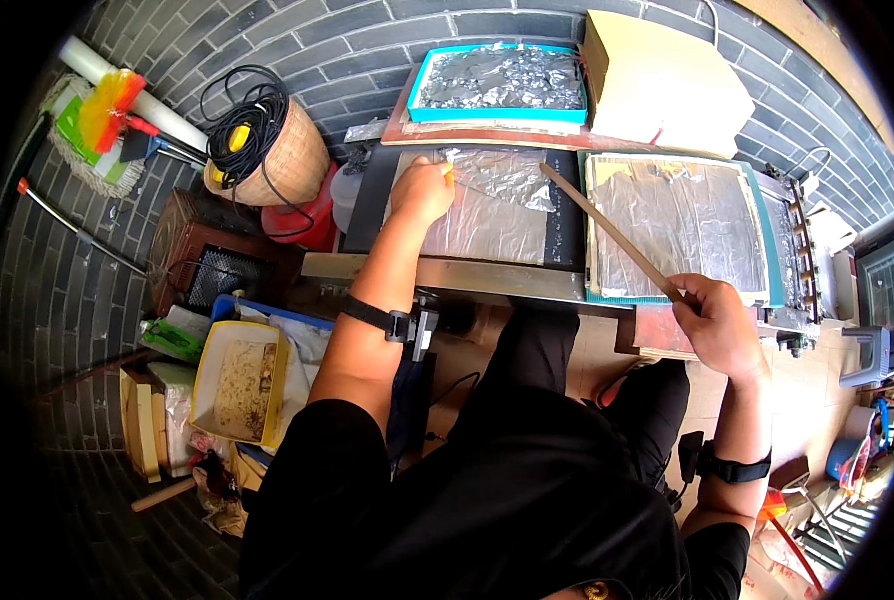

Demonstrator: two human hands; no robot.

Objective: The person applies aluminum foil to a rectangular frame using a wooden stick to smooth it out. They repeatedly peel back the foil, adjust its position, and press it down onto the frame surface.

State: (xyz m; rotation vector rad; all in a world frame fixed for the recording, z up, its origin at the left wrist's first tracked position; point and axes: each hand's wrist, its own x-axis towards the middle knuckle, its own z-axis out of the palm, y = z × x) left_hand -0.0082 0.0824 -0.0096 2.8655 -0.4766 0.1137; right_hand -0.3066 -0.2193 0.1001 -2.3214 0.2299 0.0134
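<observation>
My left hand (424,190) is closed over the left part of a foil-covered sheet (487,225). A small yellow-orange thing (449,172) pokes out between its fingers; its kind is hidden. Crumpled silvery foil (512,178) lies on the sheet's upper part, just right of that hand. In my right hand (719,325) is the near end of a long, thin wooden stick (617,235). The stick slants up and left, its far tip by the right edge of the crumpled foil. Beneath the stick lies a second foil-topped stack (682,225) on a green mat (769,250).
A blue-rimmed tray (417,113) of foil scraps and a large tan box (672,90) stand on a board at the back. On the left are a wicker basket (302,160) with coiled black cable and a yellow tub (207,385). A brick wall (357,45) closes off the back.
</observation>
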